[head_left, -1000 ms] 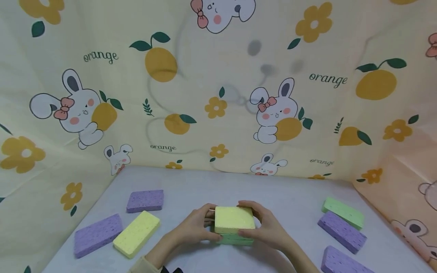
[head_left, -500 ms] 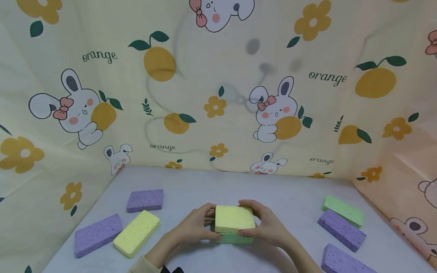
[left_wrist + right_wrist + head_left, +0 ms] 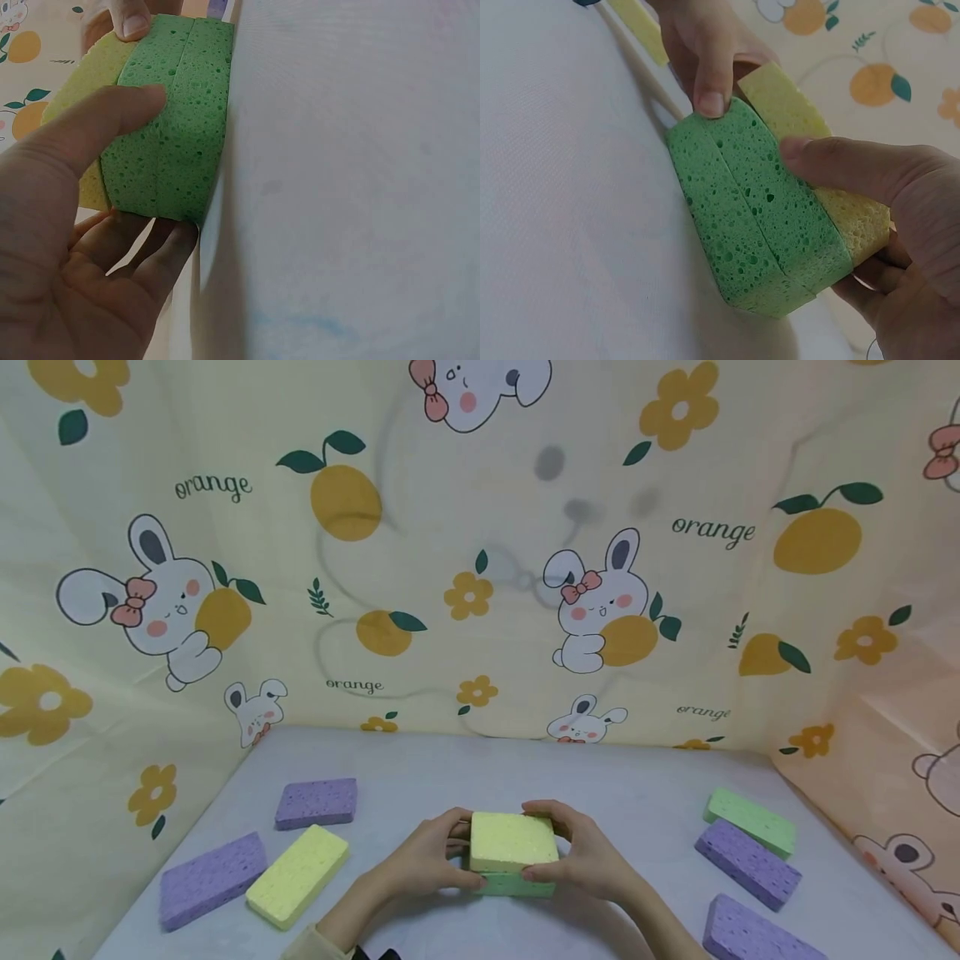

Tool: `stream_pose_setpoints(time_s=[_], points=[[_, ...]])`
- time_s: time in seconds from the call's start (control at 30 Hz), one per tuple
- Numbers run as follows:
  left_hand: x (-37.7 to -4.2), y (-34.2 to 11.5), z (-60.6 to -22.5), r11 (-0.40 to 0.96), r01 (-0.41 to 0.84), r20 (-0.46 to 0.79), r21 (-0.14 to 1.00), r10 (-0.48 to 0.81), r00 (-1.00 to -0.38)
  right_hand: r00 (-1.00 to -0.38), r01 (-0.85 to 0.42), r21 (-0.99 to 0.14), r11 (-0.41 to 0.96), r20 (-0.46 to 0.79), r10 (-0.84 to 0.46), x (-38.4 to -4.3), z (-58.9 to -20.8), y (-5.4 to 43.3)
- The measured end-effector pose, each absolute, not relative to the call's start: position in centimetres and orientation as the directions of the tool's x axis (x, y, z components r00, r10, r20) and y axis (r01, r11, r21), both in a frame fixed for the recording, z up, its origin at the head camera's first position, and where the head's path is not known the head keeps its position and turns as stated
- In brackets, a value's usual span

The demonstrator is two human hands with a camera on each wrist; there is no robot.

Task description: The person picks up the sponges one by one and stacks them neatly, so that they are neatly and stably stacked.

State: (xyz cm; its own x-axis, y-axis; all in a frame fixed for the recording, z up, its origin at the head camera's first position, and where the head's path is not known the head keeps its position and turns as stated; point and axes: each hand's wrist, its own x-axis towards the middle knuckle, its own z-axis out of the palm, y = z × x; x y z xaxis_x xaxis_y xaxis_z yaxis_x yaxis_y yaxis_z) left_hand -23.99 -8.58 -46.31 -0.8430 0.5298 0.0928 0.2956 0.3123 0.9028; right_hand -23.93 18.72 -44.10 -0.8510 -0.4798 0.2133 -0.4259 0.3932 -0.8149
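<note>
A yellow sponge (image 3: pixel 513 841) lies on top of two stacked green sponges (image 3: pixel 517 885) at the near middle of the table. From the left side, my left hand (image 3: pixel 429 857) grips the stack. Its thumb presses the upper green sponge (image 3: pixel 139 142) in the left wrist view, with the fingers round the far side. My right hand (image 3: pixel 592 857) holds the stack from the right. Its thumb (image 3: pixel 832 159) lies across the yellow sponge, its tip at the upper green one, and its fingers curl behind. The lower green sponge (image 3: pixel 716 210) sits at the tabletop.
On the left lie two purple sponges (image 3: pixel 317 802) and a yellow sponge (image 3: pixel 297 875). Over on the right, a green sponge (image 3: pixel 750 821) touches a purple sponge (image 3: pixel 747 864), with another purple sponge (image 3: pixel 753 931) nearer. A patterned cloth (image 3: pixel 420 552) walls the table (image 3: pixel 420 768).
Both hands keep their hold on the stack. The seam between the green sponges, visible a second ago in the head view, no longer shows there. The head view has shifted slightly.
</note>
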Motion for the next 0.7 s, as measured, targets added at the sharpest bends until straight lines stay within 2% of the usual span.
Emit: stream_pose_setpoints(time_s=[0.5,0.7], points=[[-23.8,-8.6,-45.7,0.321,0.314,0.098,0.894,0.542,-0.835,-0.852,-0.435,-0.813,0.388,0.233,-0.468,-23.8,-43.8,18.4],[-22.3,-9.5,-44.9,0.442,0.39,0.119,0.808,0.527,-0.842,-0.849,-0.447,-0.804,0.393,0.243,-0.47,-23.7,-44.0,18.5]])
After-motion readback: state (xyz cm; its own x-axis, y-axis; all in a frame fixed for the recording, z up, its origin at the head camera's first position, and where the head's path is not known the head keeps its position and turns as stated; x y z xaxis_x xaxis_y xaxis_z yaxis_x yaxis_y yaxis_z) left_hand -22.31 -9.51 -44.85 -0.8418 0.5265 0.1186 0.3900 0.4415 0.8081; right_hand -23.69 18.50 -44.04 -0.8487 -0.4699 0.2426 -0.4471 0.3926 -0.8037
